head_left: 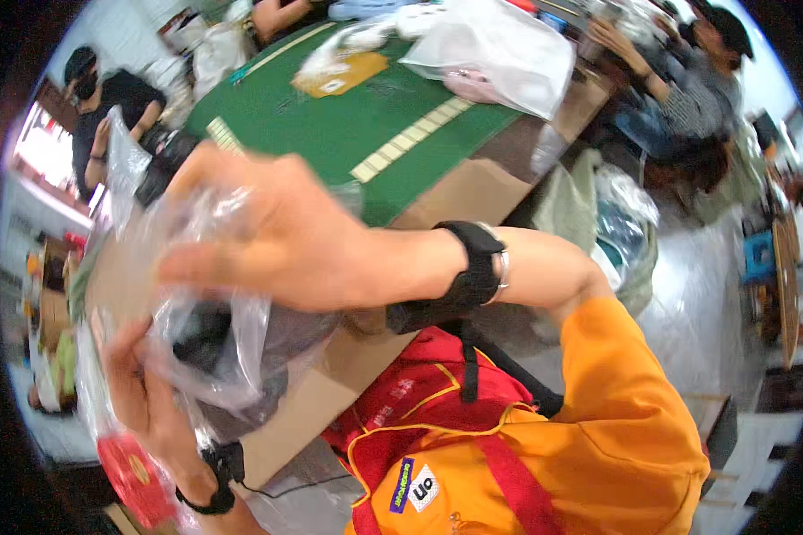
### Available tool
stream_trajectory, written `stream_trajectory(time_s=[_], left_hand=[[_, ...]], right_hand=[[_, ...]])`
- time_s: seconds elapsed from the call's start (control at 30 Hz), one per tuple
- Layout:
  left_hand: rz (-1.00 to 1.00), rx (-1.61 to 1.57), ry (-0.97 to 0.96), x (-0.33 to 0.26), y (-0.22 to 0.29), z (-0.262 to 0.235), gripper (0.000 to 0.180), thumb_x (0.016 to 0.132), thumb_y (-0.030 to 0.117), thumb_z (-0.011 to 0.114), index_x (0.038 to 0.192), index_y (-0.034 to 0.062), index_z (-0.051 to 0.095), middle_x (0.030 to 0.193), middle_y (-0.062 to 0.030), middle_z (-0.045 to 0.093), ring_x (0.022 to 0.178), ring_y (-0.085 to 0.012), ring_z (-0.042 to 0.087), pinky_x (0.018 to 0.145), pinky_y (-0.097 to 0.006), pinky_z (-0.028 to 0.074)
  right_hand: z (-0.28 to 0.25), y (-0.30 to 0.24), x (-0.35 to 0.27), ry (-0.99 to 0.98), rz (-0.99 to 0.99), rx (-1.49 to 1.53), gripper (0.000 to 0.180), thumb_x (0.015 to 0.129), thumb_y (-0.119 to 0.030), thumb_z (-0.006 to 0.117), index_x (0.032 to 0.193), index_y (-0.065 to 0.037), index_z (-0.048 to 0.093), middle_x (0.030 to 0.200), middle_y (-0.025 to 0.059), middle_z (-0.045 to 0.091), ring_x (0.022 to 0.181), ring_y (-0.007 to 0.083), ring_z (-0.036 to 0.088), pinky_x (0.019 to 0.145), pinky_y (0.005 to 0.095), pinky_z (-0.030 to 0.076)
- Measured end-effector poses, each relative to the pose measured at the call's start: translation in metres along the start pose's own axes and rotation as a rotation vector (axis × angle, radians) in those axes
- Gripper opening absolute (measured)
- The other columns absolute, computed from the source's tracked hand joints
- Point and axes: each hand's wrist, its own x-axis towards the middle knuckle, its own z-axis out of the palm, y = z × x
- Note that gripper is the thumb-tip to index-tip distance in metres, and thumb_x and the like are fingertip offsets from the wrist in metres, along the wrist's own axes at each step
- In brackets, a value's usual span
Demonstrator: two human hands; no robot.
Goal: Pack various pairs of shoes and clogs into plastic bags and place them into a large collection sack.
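A crumpled clear plastic bag [248,343] hangs at the left, with something dark [203,334] inside whose kind I cannot make out. My right hand [281,234] reaches across from the right, a black band at its wrist. Its fingers are closed on the upper part of the bag, smeared by motion. Lower at the left, my left hand [143,379] grips the bag's near side with bent fingers, partly veiled by plastic. A black strap with a small device circles the left wrist. Next to the left forearm lies a red piece of packaging [136,477] under clear film.
The green tabletop [330,134] bears pale strips [410,138], a yellow packet [341,76] and a white plastic bag [500,53] with something pink. A sack [571,196] of clear bags stands to its right. People sit or stand left [120,111] and right [696,98].
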Motion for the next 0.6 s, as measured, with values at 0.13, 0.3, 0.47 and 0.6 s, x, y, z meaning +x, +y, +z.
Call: stream_trajectory(time_s=[0.13,0.3,0.47,0.6], left_hand=[[-0.117,-0.22,-0.122,-0.002,0.015,0.007,0.021,0.083,-0.001,0.048,0.103,-0.0032,0.053,0.101,-0.0107,0.055,0.095,-0.0183,0.051,0.088,-0.03,0.037],[0.046,-0.095,-0.156,0.019,0.051,0.029,0.021,0.084,0.001,0.048,0.105,-0.0024,0.054,0.102,-0.0109,0.055,0.093,-0.0186,0.052,0.084,-0.03,0.04],[0.322,0.062,-0.389,0.048,0.115,0.065,0.021,0.083,-0.001,0.045,0.102,-0.0014,0.055,0.097,-0.0133,0.056,0.086,-0.0211,0.055,0.077,-0.029,0.042],[0.422,0.006,-0.407,0.057,0.155,0.084,0.024,0.083,-0.002,0.043,0.103,-0.0011,0.055,0.094,-0.0131,0.057,0.084,-0.0209,0.055,0.076,-0.029,0.041]], right_hand=[[-0.018,-0.01,-0.016,-0.171,-0.116,-0.352,0.066,0.058,-0.046,0.075,0.106,-0.008,0.05,0.067,0.0125,0.056,0.061,0.0317,0.057,0.051,0.0359,0.042],[-0.026,-0.019,-0.025,-0.391,-0.252,-0.745,0.06,0.057,-0.046,0.071,0.1,-0.008,0.053,0.059,0.006,0.057,0.056,0.029,0.057,0.052,0.0364,0.04],[-0.065,-0.018,-0.037,-0.304,-0.151,-0.844,0.036,0.066,-0.038,0.067,0.091,-0.013,0.059,0.058,0.0068,0.057,0.055,0.0296,0.057,0.051,0.0379,0.04],[-0.116,-0.04,-0.044,-0.121,-0.14,-0.657,0.017,0.076,-0.027,0.06,0.084,-0.013,0.058,0.064,0.0124,0.056,0.06,0.0344,0.055,0.052,0.0396,0.043]])
